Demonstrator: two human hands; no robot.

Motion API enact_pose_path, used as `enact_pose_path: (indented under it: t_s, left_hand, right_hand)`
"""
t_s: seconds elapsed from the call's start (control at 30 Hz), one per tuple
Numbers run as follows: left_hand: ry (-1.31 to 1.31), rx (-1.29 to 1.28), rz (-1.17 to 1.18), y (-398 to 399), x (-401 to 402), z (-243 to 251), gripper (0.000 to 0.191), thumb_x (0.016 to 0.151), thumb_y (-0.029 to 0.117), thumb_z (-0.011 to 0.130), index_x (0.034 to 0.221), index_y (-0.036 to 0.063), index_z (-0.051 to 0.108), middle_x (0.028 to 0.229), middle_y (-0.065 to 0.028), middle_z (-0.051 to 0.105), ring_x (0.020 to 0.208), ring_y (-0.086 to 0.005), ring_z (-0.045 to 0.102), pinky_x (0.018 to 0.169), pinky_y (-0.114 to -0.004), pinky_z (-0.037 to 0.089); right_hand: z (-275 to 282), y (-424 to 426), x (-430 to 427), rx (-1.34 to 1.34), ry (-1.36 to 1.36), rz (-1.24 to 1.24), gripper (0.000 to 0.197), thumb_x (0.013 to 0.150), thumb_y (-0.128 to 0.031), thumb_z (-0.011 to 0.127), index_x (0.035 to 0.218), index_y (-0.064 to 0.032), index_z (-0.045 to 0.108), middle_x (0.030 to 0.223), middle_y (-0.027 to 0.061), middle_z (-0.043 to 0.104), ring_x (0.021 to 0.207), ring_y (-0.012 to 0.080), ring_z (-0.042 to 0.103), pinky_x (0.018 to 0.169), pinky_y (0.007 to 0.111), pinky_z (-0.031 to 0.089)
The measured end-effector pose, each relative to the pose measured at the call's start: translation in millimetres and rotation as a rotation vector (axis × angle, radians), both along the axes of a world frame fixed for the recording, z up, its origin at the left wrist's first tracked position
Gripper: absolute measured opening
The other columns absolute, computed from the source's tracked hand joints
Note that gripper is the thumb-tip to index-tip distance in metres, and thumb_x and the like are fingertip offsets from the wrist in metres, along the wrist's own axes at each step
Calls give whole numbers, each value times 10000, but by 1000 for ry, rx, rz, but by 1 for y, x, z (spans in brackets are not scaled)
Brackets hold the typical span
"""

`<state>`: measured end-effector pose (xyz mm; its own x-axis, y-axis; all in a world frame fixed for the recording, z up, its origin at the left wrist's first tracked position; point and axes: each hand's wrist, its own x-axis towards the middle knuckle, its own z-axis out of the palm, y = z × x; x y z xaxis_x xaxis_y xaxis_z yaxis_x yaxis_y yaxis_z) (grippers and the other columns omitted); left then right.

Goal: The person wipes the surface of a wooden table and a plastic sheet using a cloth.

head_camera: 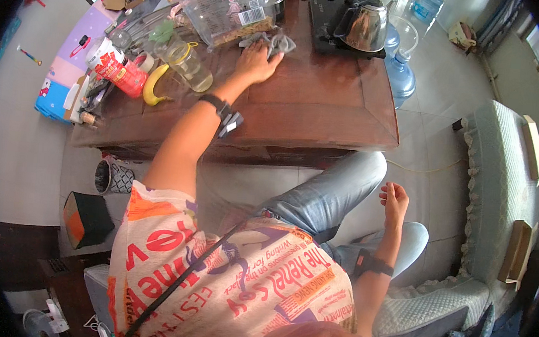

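My left hand (258,64) lies palm down on the wooden table (313,91). Its fingers hold a crumpled grey cloth (283,45) against the tabletop. Close by that hand stands a large clear plastic tub (211,9) with some brownish food at its bottom. A glass bottle of pale liquid (194,70) with a yellow loop at its neck is left of my forearm, beside a banana (152,85). My right hand (396,200) hangs in the air near my knees, away from the table. Its fingers are loosely bent and apart, with nothing seen in them.
A steel kettle (366,24) sits on a black electric cooktop (324,20) at the back right. A red-labelled bottle (116,66) is at the left. Blue water jugs (400,76) stand past the table's right edge. A patterned bin (119,178) is on the floor; a quilted sofa (501,177) flanks me.
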<state>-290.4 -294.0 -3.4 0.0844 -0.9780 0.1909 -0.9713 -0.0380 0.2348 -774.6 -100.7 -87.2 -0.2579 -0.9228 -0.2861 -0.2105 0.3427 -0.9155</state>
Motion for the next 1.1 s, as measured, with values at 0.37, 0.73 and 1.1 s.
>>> enact_pose_path:
  t_s: [0.37, 0.73, 1.1]
  left_hand:
    - [112, -95, -234, 36, -27, 6, 708, 883, 518, 550, 1321, -29, 446, 1234, -291, 560, 1104, -421, 579, 929, -477, 461]
    - [175, 26, -222, 4, -54, 24, 803, 806, 505, 629, 1380, -11, 408, 1362, -240, 497, 1249, -368, 498, 1029, -411, 401]
    - [271, 165, -170, -65, -42, 21, 897, 807, 695, 481, 1348, -16, 410, 1337, -274, 503, 1268, -396, 467, 1041, -421, 352]
  right_hand:
    - [-11, -1, -3, 38, 39, 62, 260, 956, -243, 569, 979, 4, 647, 808, 77, 688, 639, 114, 628, 549, 240, 472]
    - [-15, -4, 7, 29, 40, 39, 240, 953, -223, 570, 991, 6, 633, 794, 73, 687, 628, 117, 627, 550, 244, 473]
    - [-19, -8, 14, 20, 33, 84, 233, 961, -206, 558, 939, 18, 616, 767, 79, 677, 589, 114, 613, 531, 244, 469]
